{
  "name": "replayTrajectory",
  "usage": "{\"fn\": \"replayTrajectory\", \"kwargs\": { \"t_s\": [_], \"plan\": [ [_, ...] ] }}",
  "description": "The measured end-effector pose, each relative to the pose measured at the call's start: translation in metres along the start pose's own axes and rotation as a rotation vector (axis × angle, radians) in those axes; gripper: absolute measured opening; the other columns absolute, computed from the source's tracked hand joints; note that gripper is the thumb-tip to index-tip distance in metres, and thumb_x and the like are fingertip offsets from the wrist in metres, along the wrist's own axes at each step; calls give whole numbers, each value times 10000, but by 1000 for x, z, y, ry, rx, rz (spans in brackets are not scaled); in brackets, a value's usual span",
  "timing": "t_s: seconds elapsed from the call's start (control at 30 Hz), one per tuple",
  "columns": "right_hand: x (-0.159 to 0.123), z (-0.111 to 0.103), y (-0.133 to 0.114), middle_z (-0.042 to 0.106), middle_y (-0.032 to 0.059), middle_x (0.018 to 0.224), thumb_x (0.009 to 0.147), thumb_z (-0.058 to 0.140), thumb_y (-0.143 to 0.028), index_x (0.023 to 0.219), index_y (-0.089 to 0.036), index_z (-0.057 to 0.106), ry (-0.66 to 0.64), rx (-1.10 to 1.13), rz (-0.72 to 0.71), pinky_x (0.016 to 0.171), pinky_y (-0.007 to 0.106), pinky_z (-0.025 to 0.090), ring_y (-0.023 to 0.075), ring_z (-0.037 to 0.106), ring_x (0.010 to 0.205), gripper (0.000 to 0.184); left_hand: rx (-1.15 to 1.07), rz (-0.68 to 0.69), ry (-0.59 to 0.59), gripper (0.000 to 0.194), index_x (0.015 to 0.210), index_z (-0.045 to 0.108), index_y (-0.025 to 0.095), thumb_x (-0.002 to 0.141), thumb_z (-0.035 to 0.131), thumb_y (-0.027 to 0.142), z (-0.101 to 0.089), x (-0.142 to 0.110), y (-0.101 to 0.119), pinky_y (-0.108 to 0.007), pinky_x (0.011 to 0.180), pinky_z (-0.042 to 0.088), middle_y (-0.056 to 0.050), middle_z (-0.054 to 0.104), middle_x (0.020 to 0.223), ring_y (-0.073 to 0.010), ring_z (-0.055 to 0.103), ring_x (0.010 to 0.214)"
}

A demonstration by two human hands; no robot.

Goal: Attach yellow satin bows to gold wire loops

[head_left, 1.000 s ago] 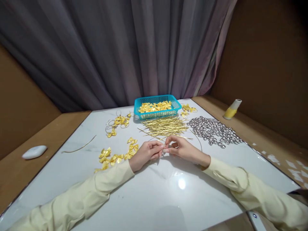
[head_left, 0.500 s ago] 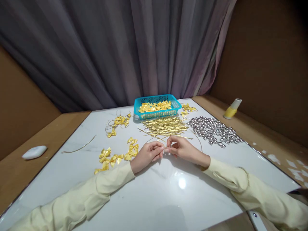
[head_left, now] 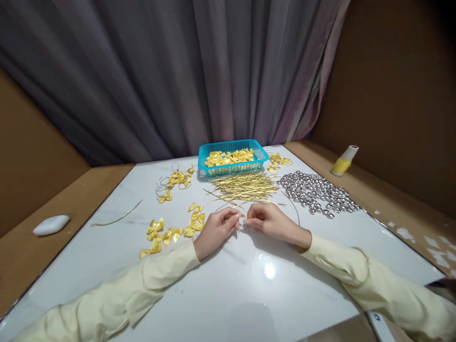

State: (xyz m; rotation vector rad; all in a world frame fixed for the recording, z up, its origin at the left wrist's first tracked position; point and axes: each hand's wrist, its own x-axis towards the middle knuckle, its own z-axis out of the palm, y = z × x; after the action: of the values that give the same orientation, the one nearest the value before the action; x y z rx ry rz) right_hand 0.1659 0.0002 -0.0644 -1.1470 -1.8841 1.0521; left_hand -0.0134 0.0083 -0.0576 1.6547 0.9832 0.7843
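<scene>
My left hand (head_left: 221, 228) is closed in a pinch, its fingertips pressed together near the middle of the white table. Close beside it, my right hand (head_left: 267, 219) pinches with thumb and forefinger. Whatever lies between the fingertips is too small to make out. Just beyond both hands spreads a pile of gold twist ties (head_left: 245, 186). Loose yellow ribbon bows (head_left: 173, 235) lie to the left of my left hand. A thin curved wire (head_left: 294, 209) shows next to my right wrist.
A blue basket (head_left: 233, 169) of yellow bows stands at the back. Silver bells or beads (head_left: 317, 192) are heaped at right. Bows with wire loops (head_left: 180, 179) lie back left, more bows (head_left: 280, 161) back right. A white rounded object (head_left: 52, 225) and a yellow-wrapped cone (head_left: 344, 161) flank the table.
The fingertips of my two hands have drawn slightly apart, and the fingers of my right hand have curled in lower. The things on the table have not moved.
</scene>
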Motion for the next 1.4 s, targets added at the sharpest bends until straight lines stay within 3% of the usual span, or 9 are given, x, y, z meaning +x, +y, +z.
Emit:
{"fn": "replayTrajectory", "kwargs": {
  "t_s": [0.17, 0.33, 0.5, 0.73, 0.9, 1.07, 1.27, 1.4],
  "plan": [
    [0, -2, -5, 611, 7, 698, 767, 579, -329, 784, -163, 570, 27, -24, -6, 458, 193, 368, 73, 500, 447, 168, 71, 41, 8, 251, 796, 583, 145, 837, 473, 367, 0, 0, -5, -186, 468, 312, 28, 519, 589, -68, 392, 494],
    [-1, -2, -6, 550, -19, 498, 819, 506, -336, 861, -163, 637, -62, -49, 26, 497, 209, 391, 95, 489, 431, 221, 170, 82, 15, 255, 754, 577, 149, 854, 447, 344, -1, -1, -5, -190, 520, 354, 25, 532, 601, -80, 441, 533],
    [-2, 1, -4, 532, -11, 451, 841, 461, -295, 763, -141, 648, -40, -89, -10, 493, 205, 374, 97, 476, 432, 255, 324, 150, 49, 236, 747, 572, 161, 870, 416, 288, -2, -3, -2, -185, 550, 365, 37, 550, 585, -77, 466, 528],
    [-3, 1, -8, 562, -7, 481, 811, 477, -234, 706, -135, 633, -22, -137, 4, 478, 195, 359, 87, 479, 440, 213, 423, 234, 74, 223, 749, 559, 170, 872, 397, 261, -1, -4, -1, -185, 577, 375, 42, 543, 582, -80, 484, 527],
    [-4, 1, -10, 630, 4, 617, 782, 506, -227, 803, -146, 632, 17, -157, 0, 488, 197, 378, 77, 487, 444, 151, 457, 260, 36, 227, 784, 551, 178, 886, 366, 260, 0, -6, -1, -195, 592, 376, 33, 525, 590, -93, 491, 546],
    [-4, 2, -9, 634, 20, 624, 817, 450, -239, 777, -142, 640, -34, -100, -16, 510, 204, 402, 87, 511, 468, 217, 518, 303, 10, 220, 801, 536, 184, 893, 345, 243, 0, -8, -2, -203, 615, 369, 26, 494, 606, -103, 486, 569],
    [-4, 5, -8, 616, 11, 576, 794, 459, -187, 733, -141, 634, 18, -127, -23, 500, 198, 382, 92, 509, 483, 191, 492, 287, -16, 228, 780, 540, 178, 891, 354, 249, 0, -9, 0, -197, 603, 363, 29, 498, 579, -99, 481, 558],
    [-5, 5, -11, 600, 5, 544, 792, 469, -180, 732, -136, 639, 53, -148, -28, 497, 197, 369, 94, 502, 480, 186, 377, 205, -67, 243, 725, 543, 165, 876, 394, 283, 1, -8, 3, -185, 540, 353, 32, 513, 553, -79, 451, 499]
  ]
}}
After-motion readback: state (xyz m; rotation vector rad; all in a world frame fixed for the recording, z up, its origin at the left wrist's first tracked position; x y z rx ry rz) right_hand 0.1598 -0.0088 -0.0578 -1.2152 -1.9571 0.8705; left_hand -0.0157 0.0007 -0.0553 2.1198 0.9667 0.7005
